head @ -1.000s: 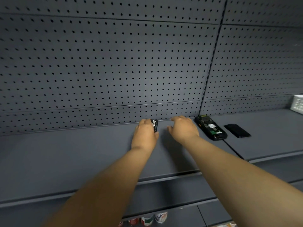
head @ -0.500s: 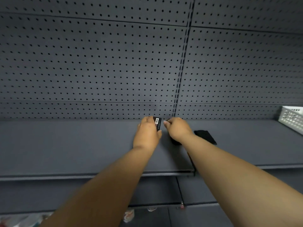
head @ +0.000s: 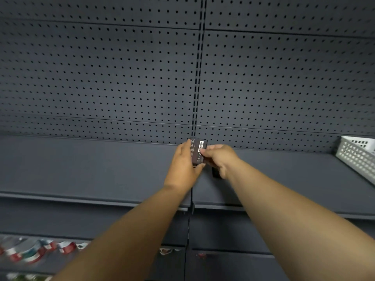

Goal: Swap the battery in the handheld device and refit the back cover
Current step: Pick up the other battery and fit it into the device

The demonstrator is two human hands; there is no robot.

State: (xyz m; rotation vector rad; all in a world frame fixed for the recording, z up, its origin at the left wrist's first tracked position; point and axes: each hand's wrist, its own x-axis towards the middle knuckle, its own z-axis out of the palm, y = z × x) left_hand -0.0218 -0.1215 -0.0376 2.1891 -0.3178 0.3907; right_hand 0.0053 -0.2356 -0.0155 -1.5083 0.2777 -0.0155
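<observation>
My left hand (head: 183, 169) holds a black battery (head: 197, 152) with a white barcode label, upright, just above the grey shelf (head: 91, 169) near the pegboard wall. My right hand (head: 221, 159) is right beside it, fingers curled, with its fingertips touching the battery's labelled face. A dark piece of the handheld device (head: 215, 173) shows under that palm, apparently gripped; most of it is hidden by the hand. The back cover is out of sight behind my right arm.
A white perforated basket (head: 358, 157) stands on the shelf at the far right. The pegboard back wall (head: 121, 78) rises behind the shelf, with an upright slotted post (head: 197, 78) in the middle. Red and white packaged goods (head: 32, 252) lie on the lower shelf, bottom left.
The view has swung to the right. My left hand has lifted the battery and turned its label into view. My right hand moved onto the device and then against the battery.
</observation>
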